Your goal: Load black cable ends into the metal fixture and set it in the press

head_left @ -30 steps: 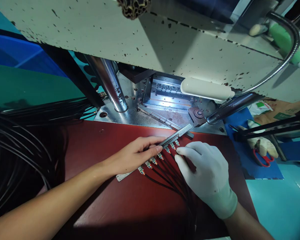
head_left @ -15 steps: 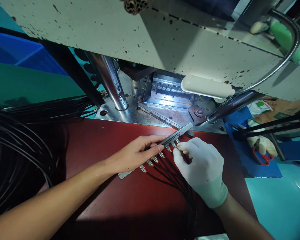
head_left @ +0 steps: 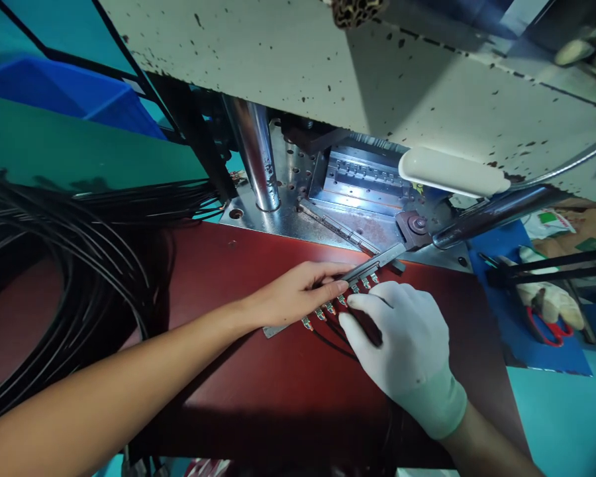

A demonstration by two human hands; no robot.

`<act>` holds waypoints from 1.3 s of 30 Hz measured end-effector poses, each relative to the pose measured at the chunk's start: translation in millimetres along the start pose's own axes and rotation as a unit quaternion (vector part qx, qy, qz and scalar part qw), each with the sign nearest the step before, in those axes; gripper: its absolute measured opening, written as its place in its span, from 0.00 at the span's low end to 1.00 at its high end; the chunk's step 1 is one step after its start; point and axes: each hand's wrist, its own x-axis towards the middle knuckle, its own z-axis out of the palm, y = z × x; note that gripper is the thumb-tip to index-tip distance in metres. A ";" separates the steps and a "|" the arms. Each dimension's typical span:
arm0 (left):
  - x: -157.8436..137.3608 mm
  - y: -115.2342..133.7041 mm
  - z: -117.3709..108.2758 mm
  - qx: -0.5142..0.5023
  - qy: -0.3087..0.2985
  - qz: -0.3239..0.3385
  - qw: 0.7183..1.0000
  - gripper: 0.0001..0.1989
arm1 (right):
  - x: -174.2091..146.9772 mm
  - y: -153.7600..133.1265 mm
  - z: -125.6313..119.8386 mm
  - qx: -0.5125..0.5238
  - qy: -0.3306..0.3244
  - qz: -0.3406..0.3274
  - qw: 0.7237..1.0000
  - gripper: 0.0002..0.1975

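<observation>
Left fingers [head_left: 328, 269] around metal bar [head_left: 372, 264]

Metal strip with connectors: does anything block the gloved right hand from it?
Nothing visible does: the gloved right hand is beside the connectors along the metal strip, which the left hand holds from the opposite side.

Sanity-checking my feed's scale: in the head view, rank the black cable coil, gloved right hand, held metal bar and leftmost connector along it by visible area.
1. Black cable coil, cut by the frame edge
2. Gloved right hand
3. Metal bar, partly covered by the left hand
4. Leftmost connector
</observation>
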 end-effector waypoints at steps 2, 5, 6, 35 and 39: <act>0.0 -0.3 0.1 -0.009 -0.006 0.000 1.000 0.21 | 1.5 -3.7 4.0 -0.004 -0.013 0.005 1.000 0.06; -0.1 -1.0 0.8 -0.023 -0.011 -0.001 1.000 0.21 | 3.0 -5.5 9.4 -0.005 -0.006 0.017 1.000 0.05; -0.1 -0.9 1.0 -0.027 -0.011 -0.002 1.000 0.21 | 3.0 -5.5 10.8 -0.004 -0.001 0.020 1.000 0.05; 0.0 6.8 3.1 -0.051 0.004 -0.007 0.999 0.18 | 3.4 -19.5 12.8 -0.013 0.013 0.000 1.000 0.05; 0.1 9.7 2.5 -0.069 0.005 -0.008 0.998 0.17 | 3.9 -18.5 15.7 -0.011 0.035 -0.009 0.999 0.04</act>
